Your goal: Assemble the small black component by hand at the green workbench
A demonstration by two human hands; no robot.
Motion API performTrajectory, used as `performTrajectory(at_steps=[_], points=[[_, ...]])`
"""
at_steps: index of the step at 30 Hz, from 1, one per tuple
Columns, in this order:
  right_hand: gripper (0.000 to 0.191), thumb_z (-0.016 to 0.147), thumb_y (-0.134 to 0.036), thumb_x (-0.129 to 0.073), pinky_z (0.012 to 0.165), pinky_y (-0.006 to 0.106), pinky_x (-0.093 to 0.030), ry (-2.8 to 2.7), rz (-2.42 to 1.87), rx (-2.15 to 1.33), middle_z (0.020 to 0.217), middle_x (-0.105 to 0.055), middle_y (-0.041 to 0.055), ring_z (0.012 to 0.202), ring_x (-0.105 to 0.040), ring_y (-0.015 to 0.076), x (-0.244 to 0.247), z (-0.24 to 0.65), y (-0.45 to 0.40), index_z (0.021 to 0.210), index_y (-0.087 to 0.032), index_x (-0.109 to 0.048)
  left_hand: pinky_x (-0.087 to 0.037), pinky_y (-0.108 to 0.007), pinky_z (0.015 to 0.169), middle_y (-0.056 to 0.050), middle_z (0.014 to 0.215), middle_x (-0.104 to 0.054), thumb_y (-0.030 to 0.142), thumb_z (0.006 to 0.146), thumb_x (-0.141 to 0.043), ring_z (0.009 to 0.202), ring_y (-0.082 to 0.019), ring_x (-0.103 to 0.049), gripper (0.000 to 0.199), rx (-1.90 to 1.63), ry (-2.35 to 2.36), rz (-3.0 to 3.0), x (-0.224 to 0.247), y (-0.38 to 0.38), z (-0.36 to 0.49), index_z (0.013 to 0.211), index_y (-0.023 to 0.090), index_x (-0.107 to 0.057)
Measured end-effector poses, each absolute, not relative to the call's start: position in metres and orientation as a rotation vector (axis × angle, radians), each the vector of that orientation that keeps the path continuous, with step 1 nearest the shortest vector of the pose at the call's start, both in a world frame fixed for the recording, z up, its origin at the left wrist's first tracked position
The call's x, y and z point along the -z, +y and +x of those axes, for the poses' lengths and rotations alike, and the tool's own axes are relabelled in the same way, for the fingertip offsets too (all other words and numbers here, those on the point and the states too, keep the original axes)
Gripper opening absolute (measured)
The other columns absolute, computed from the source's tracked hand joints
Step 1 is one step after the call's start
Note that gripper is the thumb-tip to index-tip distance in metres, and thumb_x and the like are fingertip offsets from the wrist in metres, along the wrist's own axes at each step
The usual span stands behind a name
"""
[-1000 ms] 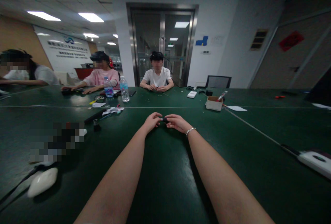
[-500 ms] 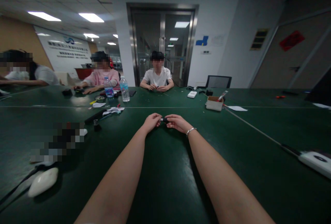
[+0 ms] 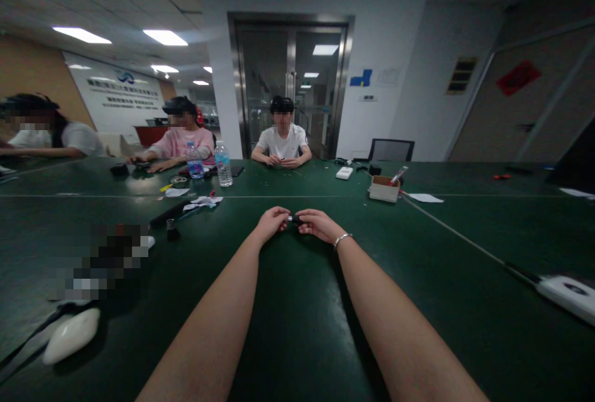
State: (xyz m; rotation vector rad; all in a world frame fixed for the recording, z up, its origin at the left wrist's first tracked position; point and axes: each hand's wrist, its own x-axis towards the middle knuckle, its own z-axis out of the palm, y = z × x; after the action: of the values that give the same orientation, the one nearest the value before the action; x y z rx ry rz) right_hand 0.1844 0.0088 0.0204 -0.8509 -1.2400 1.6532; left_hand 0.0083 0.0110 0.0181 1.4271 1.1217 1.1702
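Observation:
Over the green table [image 3: 297,303], my two hands meet around a small black object with a silvery end [image 3: 294,220]; its exact kind is too small to make out. My left hand [image 3: 272,225] pinches the silvery end between thumb and fingers. The black end sits in the closed fingers of my right hand [image 3: 318,226], whose wrist wears a silver bangle [image 3: 343,240]. Fingertips cover part of the object on both sides. To the left of my hands stands a small black cylindrical thing [image 3: 172,229].
Two water bottles [image 3: 223,165] stand far left, near crumpled paper [image 3: 203,202]. A white mouse [image 3: 72,335] lies near left. Farther right are a small open box [image 3: 384,189] and a white power strip [image 3: 569,293] with its cord. Several people sit around, one opposite me [image 3: 282,140].
The whole view has shifted slightly, with the table and far things a little lower. My hands keep the same grip on the small black object.

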Motion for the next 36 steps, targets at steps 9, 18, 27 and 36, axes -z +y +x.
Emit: performTrajectory(at_steps=[9, 18, 27, 36], points=[[0.014, 0.081, -0.001, -0.052, 0.056, 0.023, -0.056, -1.240, -0.856, -1.652, 0.069, -0.065, 0.0064, 0.051, -0.062, 0.0100, -0.0189, 0.1837, 0.0095, 0.092, -0.009, -0.059, -0.037, -0.017, 0.044, 0.002, 0.055, -0.054, 0.033, 0.078, -0.059, 0.045, -0.006, -0.048, 0.020, -1.186, 1.068, 1.516, -0.0119, 0.0140, 0.0068, 0.082, 0.013, -0.055], [0.014, 0.081, -0.002, -0.054, 0.056, 0.024, -0.056, -1.241, -0.847, -1.650, 0.070, -0.065, 0.0058, 0.053, -0.063, 0.0102, -0.0182, 0.1846, 0.0095, 0.091, -0.010, -0.060, -0.040, -0.018, 0.049, 0.000, 0.059, -0.058, 0.021, 0.072, -0.063, 0.050, -0.006, -0.051, 0.013, -1.093, 1.071, 1.410, -0.0164, 0.0117, 0.0074, 0.080, 0.012, -0.058], [0.014, 0.081, -0.002, -0.053, 0.056, 0.023, -0.056, -1.241, -0.854, -1.650, 0.070, -0.065, 0.0060, 0.053, -0.063, 0.0103, -0.0187, 0.1837, 0.0098, 0.092, -0.009, -0.059, -0.046, -0.020, 0.054, -0.002, 0.077, -0.059, 0.026, 0.071, -0.067, 0.059, -0.007, -0.055, 0.021, -1.190, 1.063, 1.459, -0.0105, 0.0141, 0.0055, 0.087, 0.015, -0.059], [0.014, 0.081, -0.002, -0.053, 0.056, 0.024, -0.056, -1.235, -0.847, -1.650, 0.069, -0.064, 0.0052, 0.052, -0.062, 0.0099, -0.0197, 0.1840, 0.0080, 0.093, -0.009, -0.059, -0.045, -0.020, 0.055, -0.001, 0.069, -0.059, 0.028, 0.069, -0.067, 0.055, -0.006, -0.052, 0.020, -1.147, 1.035, 1.405, -0.0134, 0.0124, 0.0049, 0.082, 0.014, -0.060]])
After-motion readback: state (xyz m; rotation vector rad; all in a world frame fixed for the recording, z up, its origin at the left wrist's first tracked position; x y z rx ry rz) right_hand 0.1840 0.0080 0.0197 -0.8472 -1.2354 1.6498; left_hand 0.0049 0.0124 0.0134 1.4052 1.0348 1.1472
